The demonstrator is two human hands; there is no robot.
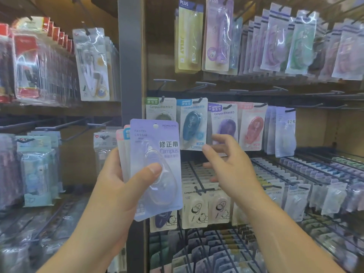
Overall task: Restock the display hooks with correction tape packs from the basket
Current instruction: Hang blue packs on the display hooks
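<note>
My left hand (116, 186) grips a fanned stack of correction tape packs (155, 154), a pale purple pack in front with pink and blue ones behind, my thumb pressed on its clear blister. My right hand (230, 164) hovers empty with fingers spread, just right of the stack and below the hanging purple pack (224, 125). On the display hooks in front hang a green pack (160, 109), a blue pack (192, 125), a red pack (253, 129) and lilac packs (283, 131). The basket is not in view.
Bare hooks (204, 84) jut out on the rail above the middle row. Fuller rows of packs (275, 40) hang above, and dense rows (295, 186) fill the hooks below. A grey upright post (131, 56) divides this bay from the left shelves of stationery (39, 66).
</note>
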